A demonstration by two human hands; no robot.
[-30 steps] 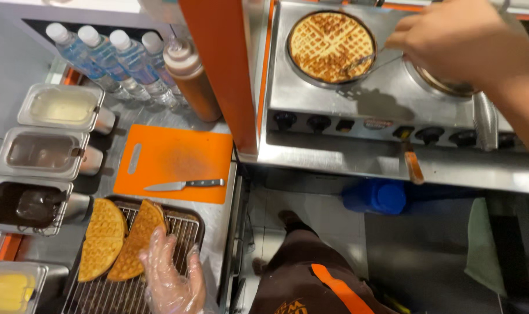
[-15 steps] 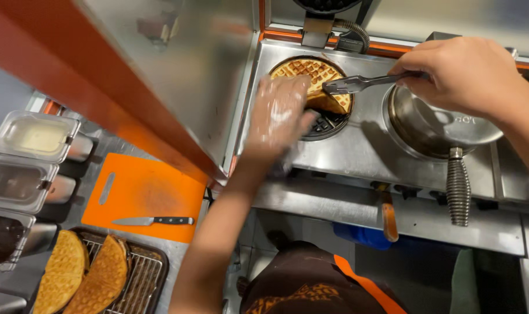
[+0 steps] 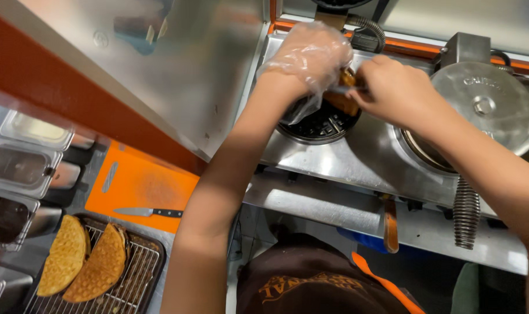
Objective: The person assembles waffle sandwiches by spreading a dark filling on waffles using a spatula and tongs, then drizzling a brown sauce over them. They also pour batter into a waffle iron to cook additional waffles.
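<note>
— Where does the golden-brown grid-patterned waffle (image 3: 343, 99) sit?

— Over the round dark iron plate of the steel waffle maker (image 3: 320, 125), pinched between both sets of fingers. Only a folded edge of it shows between them.

— What does the left hand (image 3: 311, 55) do?

— Covered in a clear, crinkled plastic glove, it curls its fingers down around the waffle's near edge, gripping it.

— And the right hand (image 3: 395, 93)?

— Bare, it clenches a thin metal tool (image 3: 341, 89) whose tip meets the waffle just beside the gloved fingertips. What kind of tool it is cannot be told.

— What lies beyond the fingers?

— Just past the right knuckles, a round grey metal lid (image 3: 485, 107). Well away below the left forearm, an orange plastic cutting board (image 3: 142, 186) with a black-handled knife (image 3: 148, 212), and nearer the viewer a wire cooling rack (image 3: 130, 285) bearing two folded waffles (image 3: 84, 264).
</note>
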